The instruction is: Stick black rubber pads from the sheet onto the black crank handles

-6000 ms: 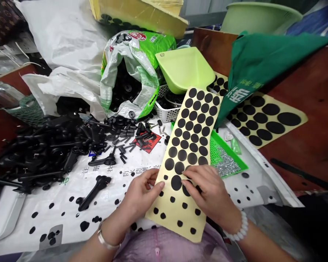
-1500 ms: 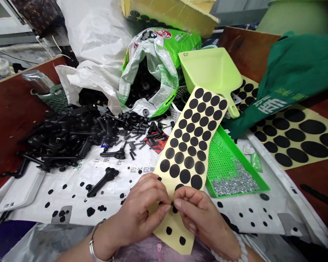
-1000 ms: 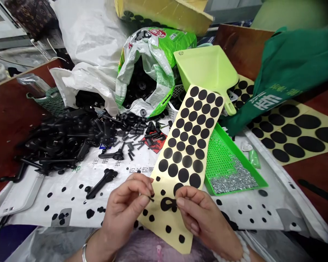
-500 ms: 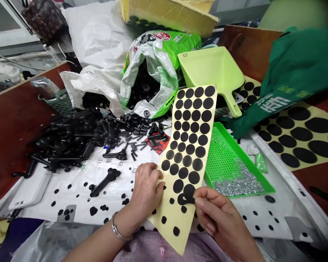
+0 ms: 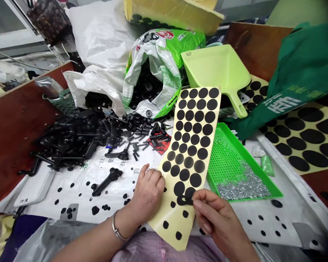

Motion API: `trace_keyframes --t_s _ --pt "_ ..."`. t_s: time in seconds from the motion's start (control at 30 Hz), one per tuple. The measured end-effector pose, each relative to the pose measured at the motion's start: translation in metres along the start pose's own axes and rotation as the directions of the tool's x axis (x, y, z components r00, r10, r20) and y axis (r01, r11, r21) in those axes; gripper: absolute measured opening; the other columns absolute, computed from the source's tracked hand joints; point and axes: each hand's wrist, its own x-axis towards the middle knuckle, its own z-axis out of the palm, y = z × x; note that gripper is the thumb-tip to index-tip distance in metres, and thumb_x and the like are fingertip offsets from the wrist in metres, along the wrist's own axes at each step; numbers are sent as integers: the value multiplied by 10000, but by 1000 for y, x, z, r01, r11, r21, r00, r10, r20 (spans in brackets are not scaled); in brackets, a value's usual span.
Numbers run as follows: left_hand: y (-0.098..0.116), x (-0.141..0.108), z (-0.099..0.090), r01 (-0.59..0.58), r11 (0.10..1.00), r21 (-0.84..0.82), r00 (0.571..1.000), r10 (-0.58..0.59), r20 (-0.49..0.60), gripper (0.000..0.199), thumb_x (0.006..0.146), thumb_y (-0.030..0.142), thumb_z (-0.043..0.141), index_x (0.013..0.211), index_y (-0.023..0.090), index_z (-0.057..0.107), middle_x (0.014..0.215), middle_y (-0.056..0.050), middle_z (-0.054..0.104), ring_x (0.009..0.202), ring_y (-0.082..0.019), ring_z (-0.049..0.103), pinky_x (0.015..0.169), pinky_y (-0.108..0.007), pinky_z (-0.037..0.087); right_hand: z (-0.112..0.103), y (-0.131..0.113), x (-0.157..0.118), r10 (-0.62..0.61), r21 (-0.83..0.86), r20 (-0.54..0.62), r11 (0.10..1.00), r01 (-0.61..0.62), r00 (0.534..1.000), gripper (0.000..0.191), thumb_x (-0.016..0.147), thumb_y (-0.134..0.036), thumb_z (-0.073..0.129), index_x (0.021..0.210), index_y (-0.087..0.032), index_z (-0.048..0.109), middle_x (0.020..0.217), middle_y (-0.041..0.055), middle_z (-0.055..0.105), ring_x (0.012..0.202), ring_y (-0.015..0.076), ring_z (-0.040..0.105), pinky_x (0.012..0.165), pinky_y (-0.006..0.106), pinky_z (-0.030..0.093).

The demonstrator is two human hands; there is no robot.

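A cream backing sheet with rows of round black stickers slants up from my lap over the table. My left hand is closed at the sheet's left edge, fingers curled and thumb mostly hidden. With thumb and forefinger, my right hand pinches a black round sticker with a hole in it, which lies against the sheet below the last full row. Several small black dots stick to the bare lower end. A black crank handle lies on the table left of my left hand.
A pile of black handles covers the left side, beside loose springs and small parts. Behind stand a green-white bag of black parts and a light green dustpan. To the right, a green tray holds small metal pieces.
My view has turned slightly left. My left hand's fingers have curled in more at the sheet's edge. My right hand still pinches the black sticker, almost in the same place.
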Motion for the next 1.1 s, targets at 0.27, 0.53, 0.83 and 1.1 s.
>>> trace_keyframes --t_s 0.27,0.53,0.83,1.1 --pt "-2 -4 3 -65 998 -7 998 65 28 270 814 -12 407 697 154 586 734 -35 584 694 -160 520 955 -453 382 -3 3 2 59 16 -24 998 -59 998 331 672 -441 761 728 -159 598 447 -72 406 385 28 299 395 170 197" --pt "5 -13 7 -94 995 -36 995 95 28 277 822 0 396 692 153 586 708 -33 585 701 -169 550 999 -494 372 -1 2 8 16 12 -5 1000 -16 1000 338 669 -453 756 705 -159 594 446 -69 412 385 35 311 397 176 203" --pt "9 -19 -5 -55 994 -89 996 61 68 273 835 10 381 914 121 617 896 -88 647 831 -205 603 996 -540 392 0 0 7 -8 20 19 1000 7 1000 305 710 -436 728 720 -162 595 451 -71 423 397 38 328 402 169 231" --pt "3 -19 -8 84 951 -296 996 -77 34 187 834 74 450 888 161 607 937 -80 661 886 -191 629 1004 -513 398 -2 2 4 -16 6 7 1000 16 1000 291 720 -421 715 726 -158 590 449 -70 423 395 41 327 401 170 219"
